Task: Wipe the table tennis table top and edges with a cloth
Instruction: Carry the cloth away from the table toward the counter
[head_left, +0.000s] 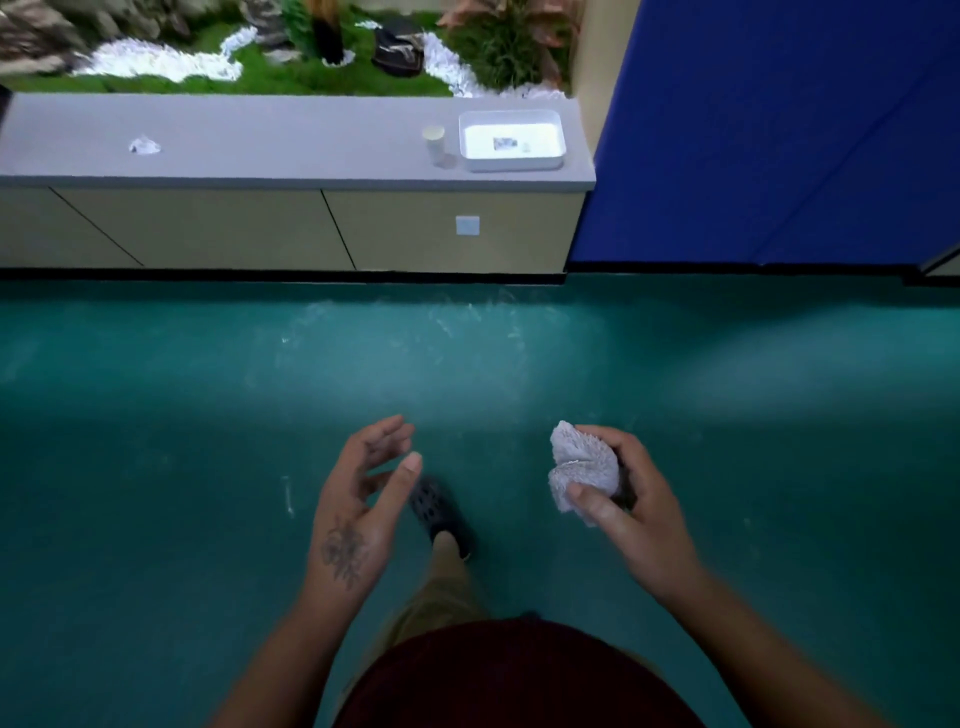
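My right hand (631, 499) holds a crumpled white cloth (584, 470) in front of me, thumb and fingers curled round it. To its left my left hand (358, 499) hangs empty above the floor, palm turned inward and fingers relaxed. A large blue panel (779, 130) stands upright at the upper right; it looks like a folded table tennis table half, though I cannot tell for sure. Both hands are well short of it.
I stand on a teal floor (156, 467), one dark shoe (441, 512) stepping forward. Ahead runs a low beige cabinet with a grey top (260, 140) carrying a white tray (511, 140), a paper cup (435, 145) and a crumpled tissue (144, 146). Plants and white pebbles lie behind it.
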